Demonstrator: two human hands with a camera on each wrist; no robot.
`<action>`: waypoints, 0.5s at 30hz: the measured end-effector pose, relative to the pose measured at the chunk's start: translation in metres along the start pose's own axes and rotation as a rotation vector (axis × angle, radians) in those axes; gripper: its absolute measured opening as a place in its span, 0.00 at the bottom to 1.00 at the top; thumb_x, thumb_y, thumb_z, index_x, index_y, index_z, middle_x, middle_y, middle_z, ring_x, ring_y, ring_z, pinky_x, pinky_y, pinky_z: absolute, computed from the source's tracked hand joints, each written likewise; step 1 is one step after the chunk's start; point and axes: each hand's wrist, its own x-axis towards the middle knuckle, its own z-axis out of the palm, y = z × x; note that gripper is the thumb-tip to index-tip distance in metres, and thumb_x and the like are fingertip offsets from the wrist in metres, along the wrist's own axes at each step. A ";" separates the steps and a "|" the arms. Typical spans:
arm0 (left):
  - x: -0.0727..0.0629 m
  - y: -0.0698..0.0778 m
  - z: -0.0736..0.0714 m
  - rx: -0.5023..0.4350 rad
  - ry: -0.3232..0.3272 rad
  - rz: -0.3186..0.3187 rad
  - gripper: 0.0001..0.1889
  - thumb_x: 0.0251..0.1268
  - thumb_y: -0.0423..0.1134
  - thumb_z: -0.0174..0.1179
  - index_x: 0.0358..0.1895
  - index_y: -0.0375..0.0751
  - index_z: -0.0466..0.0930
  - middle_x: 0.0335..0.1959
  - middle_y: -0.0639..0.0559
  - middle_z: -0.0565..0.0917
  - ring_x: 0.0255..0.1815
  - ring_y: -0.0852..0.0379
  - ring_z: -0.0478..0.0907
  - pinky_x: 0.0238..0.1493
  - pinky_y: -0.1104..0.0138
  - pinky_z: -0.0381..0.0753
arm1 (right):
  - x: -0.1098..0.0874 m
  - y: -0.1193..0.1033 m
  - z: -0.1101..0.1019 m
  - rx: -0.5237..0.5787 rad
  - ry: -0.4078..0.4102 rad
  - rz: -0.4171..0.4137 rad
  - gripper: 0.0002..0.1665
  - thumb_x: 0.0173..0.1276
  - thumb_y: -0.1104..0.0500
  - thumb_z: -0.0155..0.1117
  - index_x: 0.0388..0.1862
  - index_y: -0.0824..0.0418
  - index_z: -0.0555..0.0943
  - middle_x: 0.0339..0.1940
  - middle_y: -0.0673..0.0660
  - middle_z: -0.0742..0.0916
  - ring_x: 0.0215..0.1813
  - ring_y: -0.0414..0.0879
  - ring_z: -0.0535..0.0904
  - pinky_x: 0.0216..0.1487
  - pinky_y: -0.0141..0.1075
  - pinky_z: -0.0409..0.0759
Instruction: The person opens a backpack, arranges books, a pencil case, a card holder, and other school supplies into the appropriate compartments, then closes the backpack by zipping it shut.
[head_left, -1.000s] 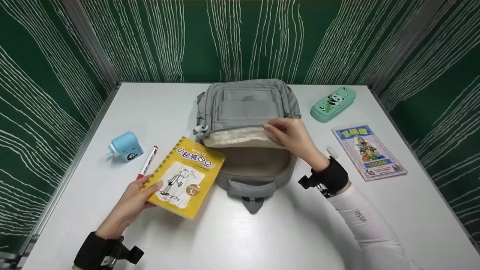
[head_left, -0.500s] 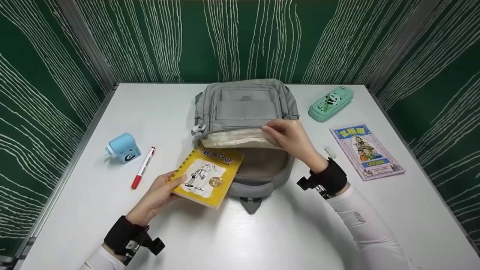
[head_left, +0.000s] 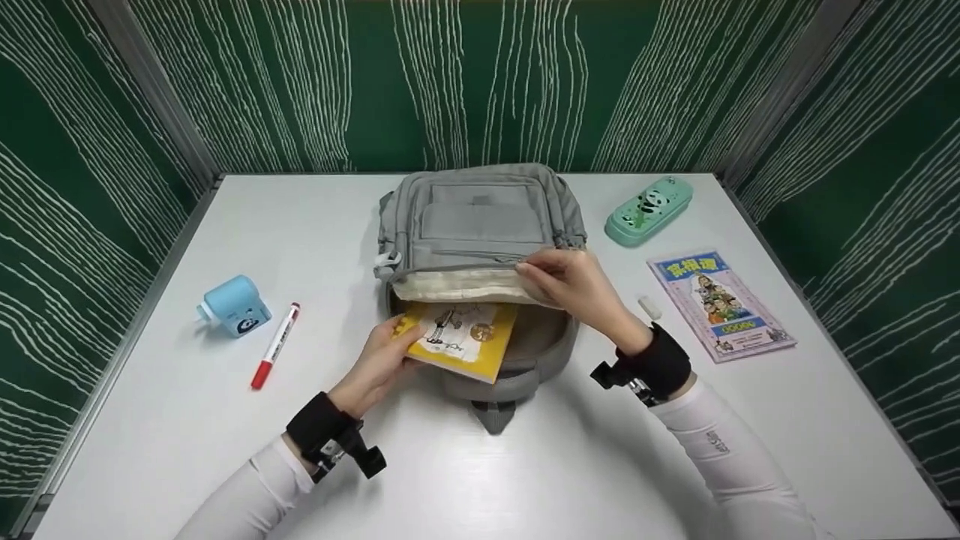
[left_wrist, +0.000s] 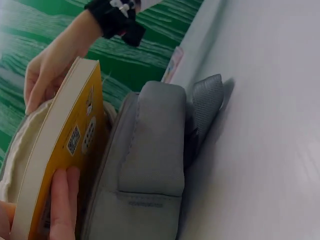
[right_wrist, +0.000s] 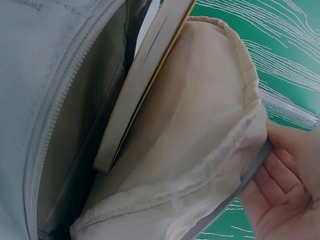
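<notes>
A grey backpack (head_left: 480, 217) lies on the white table with its main compartment unzipped. My right hand (head_left: 574, 289) pinches the edge of the raised flap, whose pale lining (right_wrist: 200, 95) shows in the right wrist view. In my left hand (head_left: 382, 360) is a yellow book (head_left: 469, 352), thumb on the front cover and fingers on the back cover (left_wrist: 82, 130). The upper part of the book is inside the opening, under the flap, and hidden from the head view. Its lower end sticks out over the bag's grey top handle (left_wrist: 155, 140).
At the left lie a blue panda-print object (head_left: 236, 306) with a small spout-like end and a red-and-white marker (head_left: 275, 346). On the right are a green panda pencil case (head_left: 649, 211), a pink-and-blue book (head_left: 720, 306) and a small white block (head_left: 649, 307). Green walls (head_left: 480, 90) enclose the table.
My left hand has carried the yellow book rightward and up from beside the backpack, partly into its opening. My right hand has kept its pinch on the flap.
</notes>
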 end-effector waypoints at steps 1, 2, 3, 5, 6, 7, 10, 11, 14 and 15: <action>0.004 0.000 0.004 -0.001 0.019 0.009 0.23 0.78 0.32 0.50 0.71 0.24 0.64 0.43 0.45 0.84 0.35 0.61 0.86 0.41 0.70 0.89 | -0.001 0.000 0.000 0.004 0.000 0.001 0.07 0.71 0.62 0.69 0.39 0.64 0.91 0.34 0.59 0.92 0.33 0.35 0.81 0.37 0.20 0.78; 0.008 0.000 0.008 -0.006 0.034 0.016 0.23 0.78 0.30 0.49 0.70 0.24 0.64 0.45 0.42 0.84 0.37 0.60 0.86 0.42 0.69 0.89 | -0.002 -0.001 0.000 0.002 -0.002 -0.001 0.07 0.71 0.62 0.69 0.39 0.64 0.91 0.35 0.59 0.92 0.34 0.35 0.82 0.37 0.20 0.78; 0.013 0.001 0.012 -0.011 0.054 0.018 0.22 0.77 0.29 0.49 0.70 0.24 0.64 0.47 0.40 0.84 0.38 0.58 0.86 0.43 0.68 0.89 | -0.002 -0.001 0.001 0.000 -0.005 -0.004 0.07 0.71 0.62 0.69 0.40 0.64 0.91 0.35 0.59 0.92 0.35 0.35 0.83 0.38 0.19 0.79; 0.021 0.002 0.018 -0.038 0.080 0.028 0.23 0.74 0.26 0.46 0.70 0.25 0.63 0.54 0.34 0.81 0.46 0.51 0.86 0.51 0.63 0.89 | -0.003 -0.001 0.001 0.000 -0.011 -0.011 0.08 0.71 0.62 0.69 0.40 0.64 0.91 0.36 0.59 0.93 0.36 0.35 0.84 0.39 0.19 0.80; 0.025 0.003 0.021 -0.065 0.084 0.035 0.24 0.74 0.25 0.44 0.71 0.25 0.62 0.58 0.32 0.79 0.51 0.47 0.86 0.55 0.60 0.88 | -0.004 -0.001 0.002 0.000 -0.011 -0.017 0.08 0.71 0.62 0.69 0.40 0.65 0.91 0.36 0.60 0.93 0.36 0.35 0.84 0.39 0.19 0.80; 0.029 0.003 0.025 -0.093 0.087 0.040 0.25 0.73 0.24 0.43 0.71 0.26 0.61 0.62 0.30 0.77 0.55 0.44 0.84 0.59 0.57 0.87 | -0.005 -0.001 0.002 0.002 -0.010 -0.024 0.08 0.71 0.62 0.69 0.40 0.65 0.91 0.36 0.60 0.93 0.35 0.35 0.84 0.38 0.19 0.80; 0.040 0.004 0.032 -0.166 0.094 0.059 0.26 0.72 0.22 0.42 0.73 0.30 0.59 0.67 0.33 0.72 0.61 0.43 0.80 0.62 0.55 0.85 | -0.007 0.000 0.003 0.017 -0.005 -0.043 0.08 0.71 0.62 0.68 0.40 0.65 0.91 0.34 0.60 0.92 0.33 0.33 0.82 0.36 0.19 0.79; 0.043 0.003 0.033 -0.185 0.094 0.071 0.27 0.73 0.23 0.43 0.74 0.31 0.59 0.67 0.34 0.72 0.60 0.45 0.79 0.61 0.56 0.85 | -0.008 0.000 0.003 0.022 -0.006 -0.047 0.08 0.71 0.62 0.68 0.40 0.65 0.91 0.33 0.59 0.92 0.32 0.33 0.81 0.35 0.20 0.78; 0.054 -0.001 0.038 -0.238 0.120 0.089 0.27 0.76 0.25 0.46 0.75 0.33 0.56 0.67 0.37 0.69 0.60 0.47 0.77 0.61 0.56 0.85 | -0.011 0.000 0.004 0.035 -0.022 -0.039 0.08 0.72 0.62 0.67 0.40 0.64 0.90 0.33 0.59 0.91 0.31 0.33 0.79 0.34 0.21 0.76; 0.060 -0.005 0.038 -0.259 0.126 0.099 0.27 0.77 0.26 0.45 0.76 0.34 0.53 0.68 0.35 0.68 0.62 0.44 0.76 0.63 0.53 0.84 | -0.012 0.000 0.005 0.034 -0.030 -0.033 0.08 0.72 0.61 0.67 0.41 0.64 0.90 0.33 0.58 0.91 0.31 0.33 0.78 0.34 0.21 0.76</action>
